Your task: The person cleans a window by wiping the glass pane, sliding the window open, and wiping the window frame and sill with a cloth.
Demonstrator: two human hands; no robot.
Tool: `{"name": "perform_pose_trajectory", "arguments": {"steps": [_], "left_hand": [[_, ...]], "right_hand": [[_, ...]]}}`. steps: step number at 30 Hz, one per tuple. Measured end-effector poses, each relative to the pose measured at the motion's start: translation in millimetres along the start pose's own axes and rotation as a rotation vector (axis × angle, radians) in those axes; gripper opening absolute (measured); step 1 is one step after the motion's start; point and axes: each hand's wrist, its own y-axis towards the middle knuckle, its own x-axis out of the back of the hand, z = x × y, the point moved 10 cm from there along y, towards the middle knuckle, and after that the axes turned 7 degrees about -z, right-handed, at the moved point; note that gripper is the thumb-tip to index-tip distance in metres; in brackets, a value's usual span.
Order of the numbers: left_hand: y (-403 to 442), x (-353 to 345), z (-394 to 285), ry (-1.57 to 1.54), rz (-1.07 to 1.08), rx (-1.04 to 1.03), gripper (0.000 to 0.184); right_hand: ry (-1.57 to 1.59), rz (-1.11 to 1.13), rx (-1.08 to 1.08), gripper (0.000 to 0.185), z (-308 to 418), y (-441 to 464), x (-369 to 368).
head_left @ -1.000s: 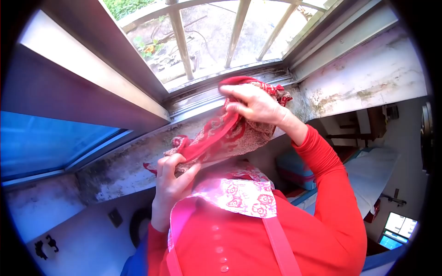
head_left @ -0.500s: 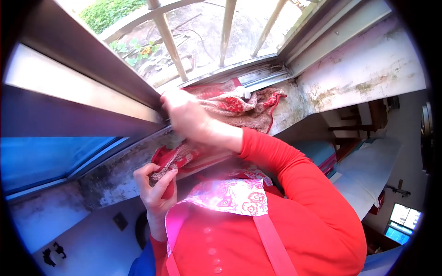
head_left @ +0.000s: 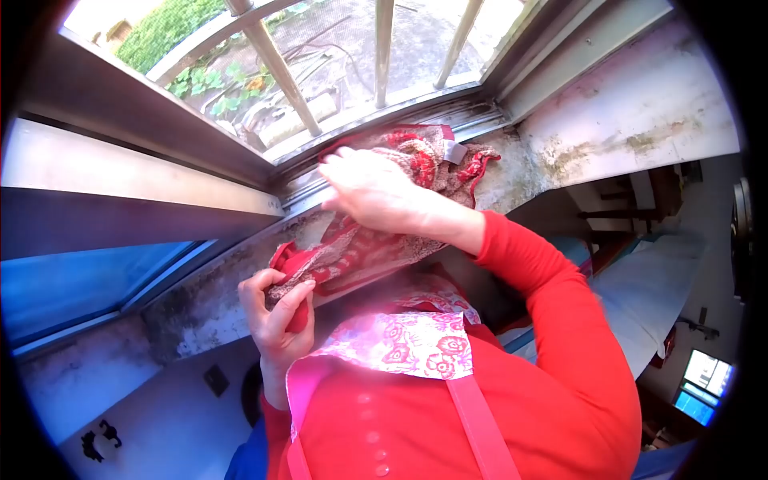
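From the head camera, a red and tan towel (head_left: 372, 252) lies along the window sill (head_left: 516, 172), all crumpled, and one end of it reaches toward the person's left hand (head_left: 276, 324). The left hand's fingers (head_left: 291, 304) are clamped on that bunched end, with the thumb on one side and the other fingers on the other. The right hand (head_left: 372, 190) is over the middle of the towel, and its fingers (head_left: 340, 162) are stretched out, with the thumb apart from them (I cannot tell if they touch the cloth). Near the right hand, a small white tag (head_left: 454, 152) sits on the far part of the towel, by the window track (head_left: 480, 120). Past the sill are pale window bars (head_left: 276, 68), and green plants (head_left: 172, 36) grow outside. The wall (head_left: 632, 140) on the right has dark, dirty spots. The person wears a red top (head_left: 552, 352) and a pink and white apron (head_left: 412, 344) with flowers on it.
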Motion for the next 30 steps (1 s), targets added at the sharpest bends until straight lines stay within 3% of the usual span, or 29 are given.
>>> {"name": "perform_pose_trajectory", "arguments": {"steps": [5, 8, 11, 13, 15, 17, 20, 23, 26, 27, 30], "left_hand": [[-8, 3, 2, -0.026, 0.006, 0.055, 0.032], [2, -9, -7, -0.044, 0.056, -0.001, 0.032], [16, -24, -21, -0.062, 0.103, -0.072, 0.031], [23, -31, -29, -0.06, 0.123, -0.118, 0.031], [25, -32, -32, -0.066, 0.108, -0.112, 0.032], [22, -28, -29, -0.035, 0.098, -0.086, 0.033], [14, -16, -20, -0.025, 0.054, -0.037, 0.034], [7, -7, -14, -0.012, 0.032, 0.006, 0.034], [3, -1, -10, -0.011, 0.017, 0.036, 0.034], [2, -1, -9, -0.021, 0.013, 0.044, 0.034], [3, -4, -9, -0.037, 0.015, 0.027, 0.034]], "right_hand": [[-0.256, 0.045, -0.009, 0.043, 23, 12, -19], [-0.342, -0.066, 0.044, 0.039, 31, 9, -14], [-0.158, -0.153, 0.13, 0.021, 27, 7, -5], [-0.061, -0.149, 0.062, 0.012, 18, 1, -3], [0.061, -0.17, -0.039, 0.016, 0, -4, 4], [0.119, -0.165, -0.007, 0.021, 7, 1, 2], [0.175, 0.028, -0.077, 0.032, 11, 16, -15], [0.358, 0.081, 0.025, 0.045, 29, 22, -31], [0.367, 0.092, -0.023, 0.034, 37, 35, -46], [0.25, 0.034, 0.117, 0.032, 41, 35, -46], [0.073, -0.041, 0.093, 0.029, 42, 35, -45]]}}
